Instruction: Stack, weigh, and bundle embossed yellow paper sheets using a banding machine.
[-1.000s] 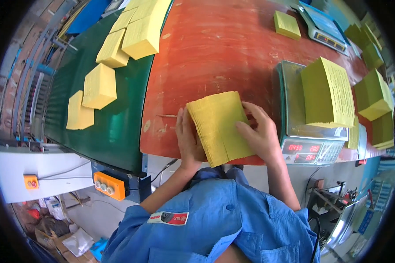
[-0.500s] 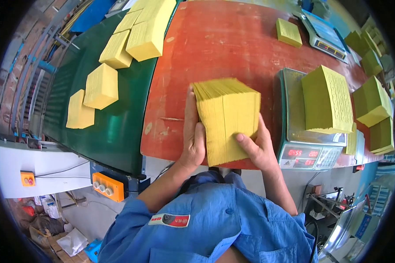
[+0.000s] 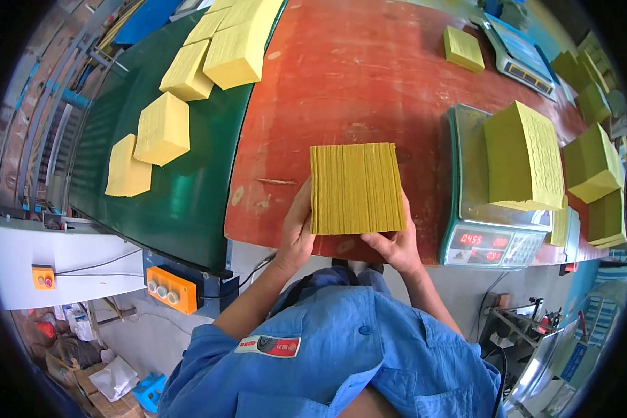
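Observation:
Between my two hands is a thick stack of yellow paper, standing upright with its layered edges facing up, near the front of the red table. My left hand presses against its left side. My right hand grips the right side, its thumb at the near lower edge. The fingers behind the stack are partly hidden. To the right, a digital scale with a lit red display carries another large yellow paper stack.
At left, several yellow stacks lie on a green conveyor belt. A second scale and a small yellow stack are at the back right. More stacks stand at the right edge. An orange button box sits below the belt.
The stack has tipped in my hands, so its layered edges now face up instead of its broad near side. Both hands have shifted with it and stay on its sides.

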`<control>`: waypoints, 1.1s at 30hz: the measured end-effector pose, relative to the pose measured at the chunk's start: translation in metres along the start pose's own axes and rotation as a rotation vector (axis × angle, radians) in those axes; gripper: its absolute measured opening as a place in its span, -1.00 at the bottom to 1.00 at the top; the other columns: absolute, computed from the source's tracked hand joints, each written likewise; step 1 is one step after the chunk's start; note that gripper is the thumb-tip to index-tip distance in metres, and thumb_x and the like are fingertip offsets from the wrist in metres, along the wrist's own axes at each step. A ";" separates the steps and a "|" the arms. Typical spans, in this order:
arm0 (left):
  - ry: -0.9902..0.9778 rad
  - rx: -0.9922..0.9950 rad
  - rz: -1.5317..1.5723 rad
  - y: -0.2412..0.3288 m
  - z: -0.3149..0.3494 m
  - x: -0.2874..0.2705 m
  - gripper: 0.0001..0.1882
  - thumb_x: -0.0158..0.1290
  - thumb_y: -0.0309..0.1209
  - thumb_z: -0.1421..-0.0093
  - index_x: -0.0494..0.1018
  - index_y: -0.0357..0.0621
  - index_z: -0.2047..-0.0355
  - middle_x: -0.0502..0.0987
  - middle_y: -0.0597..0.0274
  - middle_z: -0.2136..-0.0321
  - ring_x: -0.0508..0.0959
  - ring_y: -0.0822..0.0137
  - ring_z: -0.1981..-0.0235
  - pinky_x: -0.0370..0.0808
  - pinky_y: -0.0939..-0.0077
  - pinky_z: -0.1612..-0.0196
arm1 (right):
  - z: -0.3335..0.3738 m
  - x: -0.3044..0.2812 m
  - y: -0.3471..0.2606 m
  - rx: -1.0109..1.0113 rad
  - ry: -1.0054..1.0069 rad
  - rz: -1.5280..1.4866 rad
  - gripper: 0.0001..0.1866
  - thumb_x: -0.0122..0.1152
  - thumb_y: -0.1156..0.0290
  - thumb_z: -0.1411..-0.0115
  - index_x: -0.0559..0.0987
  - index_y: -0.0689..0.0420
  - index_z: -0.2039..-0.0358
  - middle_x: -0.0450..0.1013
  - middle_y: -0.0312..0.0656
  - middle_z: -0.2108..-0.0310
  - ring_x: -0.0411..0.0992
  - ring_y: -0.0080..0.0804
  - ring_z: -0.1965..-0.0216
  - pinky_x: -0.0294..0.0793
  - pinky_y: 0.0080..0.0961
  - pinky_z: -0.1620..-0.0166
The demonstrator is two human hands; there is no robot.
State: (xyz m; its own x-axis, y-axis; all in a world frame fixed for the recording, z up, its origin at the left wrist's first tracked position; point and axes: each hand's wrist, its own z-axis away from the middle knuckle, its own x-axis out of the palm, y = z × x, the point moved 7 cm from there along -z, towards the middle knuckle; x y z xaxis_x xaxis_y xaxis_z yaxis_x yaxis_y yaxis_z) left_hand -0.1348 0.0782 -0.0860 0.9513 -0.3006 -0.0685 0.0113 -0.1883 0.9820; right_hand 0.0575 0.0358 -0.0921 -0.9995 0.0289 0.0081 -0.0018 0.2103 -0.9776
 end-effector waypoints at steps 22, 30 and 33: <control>-0.355 -0.671 0.367 0.084 0.011 -0.002 -0.11 0.28 -0.09 -0.04 0.17 -0.28 -0.26 0.43 0.05 -0.09 0.47 0.19 -0.09 0.46 0.27 -0.10 | 0.033 0.018 -0.019 0.421 -0.134 -1.044 -0.22 0.15 0.02 -0.27 0.14 0.17 -0.35 0.23 -0.13 -0.28 0.19 -0.28 -0.29 0.13 -0.24 -0.32; -0.483 -0.587 0.387 0.132 0.007 0.054 -0.14 0.13 -0.01 -0.17 0.10 -0.32 -0.29 0.35 0.00 -0.17 0.42 0.17 -0.15 0.40 0.25 -0.16 | 0.052 -0.072 -0.110 0.494 0.139 -0.333 -0.41 0.02 0.04 -0.37 0.29 0.13 -0.28 0.43 -0.18 -0.05 0.43 -0.45 -0.01 0.49 -0.46 0.03; -0.535 -0.443 0.412 0.183 -0.024 0.109 -0.24 -0.02 -0.03 -0.29 0.10 -0.34 -0.29 0.34 0.01 -0.18 0.42 0.21 -0.16 0.40 0.28 -0.17 | 0.041 -0.132 -0.152 0.332 0.197 -0.093 -0.38 0.02 -0.01 -0.36 0.34 0.19 -0.24 0.49 -0.19 0.11 0.46 -0.49 0.18 0.51 -0.52 0.22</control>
State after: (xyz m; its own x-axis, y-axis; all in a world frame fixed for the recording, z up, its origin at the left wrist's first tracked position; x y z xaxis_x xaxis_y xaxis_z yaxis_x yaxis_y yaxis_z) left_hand -0.0212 0.0338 0.0905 0.6306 -0.6928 0.3498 -0.0806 0.3898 0.9174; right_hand 0.1885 -0.0405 0.0469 -0.9697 0.2187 0.1087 -0.1342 -0.1053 -0.9854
